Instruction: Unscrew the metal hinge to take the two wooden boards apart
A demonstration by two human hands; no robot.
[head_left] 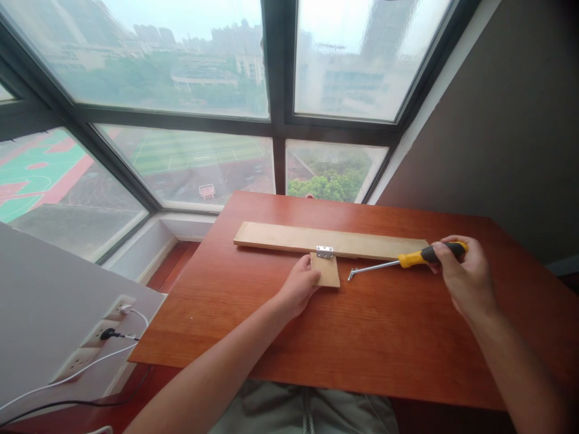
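While left hand (298, 289) holds small wood block (326, 272) by edge, right hand (461, 274) grips screwdriver (407, 260), tip just right of it.

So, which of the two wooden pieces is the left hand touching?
The small wooden piece below the hinge; the left hand rests against it. The long plank beyond goes untouched.

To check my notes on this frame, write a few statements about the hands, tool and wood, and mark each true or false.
1. The right hand holds a screwdriver. True.
2. The left hand rests on the plank. False: it touches the block.
3. A hinge sits where block and plank meet. True.
4. The screwdriver's tip is in the hinge. False: it lies right of the block, apart from the hinge.
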